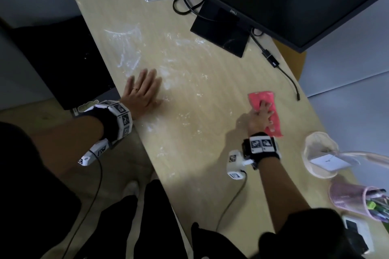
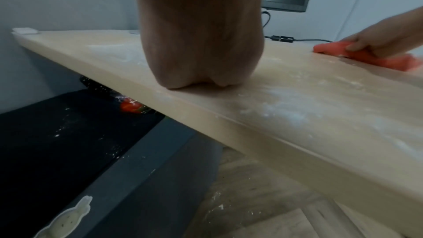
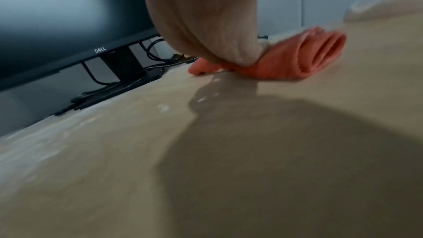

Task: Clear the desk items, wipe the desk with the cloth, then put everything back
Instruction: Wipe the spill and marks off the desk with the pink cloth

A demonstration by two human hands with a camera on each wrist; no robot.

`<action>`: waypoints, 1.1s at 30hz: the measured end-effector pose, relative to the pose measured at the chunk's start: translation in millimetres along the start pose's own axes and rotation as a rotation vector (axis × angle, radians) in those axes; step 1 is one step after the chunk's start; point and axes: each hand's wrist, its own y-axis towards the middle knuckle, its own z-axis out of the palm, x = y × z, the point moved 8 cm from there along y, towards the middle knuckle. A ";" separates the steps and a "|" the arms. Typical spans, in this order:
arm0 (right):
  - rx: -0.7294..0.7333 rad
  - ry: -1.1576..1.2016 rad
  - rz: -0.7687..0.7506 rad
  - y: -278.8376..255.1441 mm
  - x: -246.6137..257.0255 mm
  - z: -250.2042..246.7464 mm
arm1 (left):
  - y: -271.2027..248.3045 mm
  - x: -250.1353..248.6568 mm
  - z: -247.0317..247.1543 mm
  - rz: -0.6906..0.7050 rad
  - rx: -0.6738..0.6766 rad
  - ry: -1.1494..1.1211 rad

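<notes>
Pink cloth (image 1: 265, 111), one; two hands on desk (image 1: 210, 153)

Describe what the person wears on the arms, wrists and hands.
The left hand has a ring on one finger. Each wrist has a black strap with white blocks printed with black-and-white square markers, a white camera unit under it, and a thin dark cable. Dark sleeves reach the elbows.

We see the left hand (image 1: 141, 93) laid flat, palm down, fingers (image 1: 147, 75) straight and spread, forearm reaching in from the left. The right hand (image 1: 260, 116) presses down too — fingers (image 1: 265, 105) extended — its banded wrist raised behind it.
</notes>
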 end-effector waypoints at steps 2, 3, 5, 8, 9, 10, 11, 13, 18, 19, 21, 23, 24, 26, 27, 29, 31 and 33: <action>-0.024 -0.044 0.038 -1.1 17.6 14.7 | 1.0 -0.6 -0.4 -0.012 -0.001 -0.004; -0.024 -0.050 0.056 -2.5 25.8 21.9 | 1.9 0.0 0.2 -0.007 0.009 -0.024; -0.029 -0.052 0.050 -11.2 44.9 35.4 | 3.5 4.7 5.5 -0.001 0.050 -0.093; -0.019 -0.013 -0.044 -30.1 79.6 61.2 | 4.4 8.8 5.8 -0.024 0.041 -0.113; -0.014 -0.003 -0.076 -36.2 91.5 69.8 | 4.5 8.6 7.0 -0.024 0.043 -0.112; -0.004 0.004 -0.106 -42.3 103.9 78.1 | 4.6 8.9 7.5 -0.025 0.047 -0.109; 0.007 0.011 -0.137 -47.4 115.9 85.8 | 4.4 8.4 6.5 -0.027 0.037 -0.097; 0.035 0.036 -0.202 -56.8 136.5 98.7 | 4.5 7.8 5.5 -0.034 0.008 -0.061; 0.227 0.027 -0.482 -71.8 148.8 111.9 | 4.5 7.8 5.2 -0.041 -0.022 -0.063; 0.260 0.016 -0.544 -73.2 146.0 110.1 | 4.6 8.5 5.5 -0.048 -0.023 -0.058; 0.303 -0.014 -0.640 -77.4 139.1 105.9 | 4.5 8.6 7.2 -0.053 0.001 -0.066; 0.326 -0.058 -0.697 -83.9 132.1 104.0 | 4.3 7.7 5.8 -0.052 -0.006 -0.074; 0.332 -0.083 -0.714 -88.1 128.2 103.1 | 4.9 7.8 4.4 -0.052 -0.011 -0.075; 0.347 -0.112 -0.728 -97.3 118.4 101.7 | 6.1 9.1 6.6 -0.057 0.008 -0.067; 0.356 -0.115 -0.731 -101.6 112.9 101.0 | 6.6 10.0 7.9 -0.060 0.016 -0.066; 0.362 -0.121 -0.738 -111.0 99.9 99.0 | 6.7 9.5 7.5 -0.059 0.016 -0.065; 0.347 -0.124 -0.737 -120.9 85.5 95.8 | 7.1 9.7 6.6 -0.058 0.021 -0.067; 0.324 -0.128 -0.723 -132.2 70.9 91.0 | 7.8 10.5 8.3 -0.059 0.030 -0.067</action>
